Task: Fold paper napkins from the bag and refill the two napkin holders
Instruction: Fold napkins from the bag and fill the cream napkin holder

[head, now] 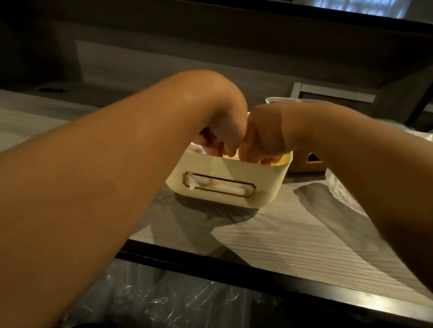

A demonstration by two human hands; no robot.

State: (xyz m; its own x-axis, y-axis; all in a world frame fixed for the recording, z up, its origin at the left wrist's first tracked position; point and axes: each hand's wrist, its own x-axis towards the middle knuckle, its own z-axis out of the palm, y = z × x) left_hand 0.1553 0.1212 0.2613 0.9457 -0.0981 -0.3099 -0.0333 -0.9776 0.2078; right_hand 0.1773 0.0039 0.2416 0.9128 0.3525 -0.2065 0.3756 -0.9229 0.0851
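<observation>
While both forearms reach forward over the tabletop [268, 242], the two hands meet knuckle to knuckle above an open cream napkin holder [224, 176].

Left hand [222, 134]: wrist bent sharply down, fingers curled into the holder's open top. The grip looks narrow, fingertips close together among pale material inside; whether they actually pinch a napkin cannot be told, since the fingertips are partly hidden by the holder's rim.

Right hand [261, 142]: likewise bent down at the wrist, fingers curled and dipping into the holder beside the left. What the grip holds, if anything, cannot be told.

Napkin holder: rectangular box with rounded corners, smooth matte cream walls, standing upright near the middle of the tabletop. Its near face carries a long horizontal window [218, 184] framed in gold-coloured trim, with notched corners. White napkins [223, 186], soft and slightly crumpled, show through that window; a small tuft pokes out at its left end.

Second napkin holder [308, 162]: brownish in this light, same kind of gold-framed opening, just behind and to the right of the first, mostly hidden by the right forearm.

Plastic bag [343, 194]: clear, wrinkled, glossy film, lying on the tabletop at the right.

Tabletop: grey wood-grain surface with fine ridged lines and a dark edge band.

Wrapped plastic goods [177, 304]: transparent, ribbed, shiny, below the near edge.
</observation>
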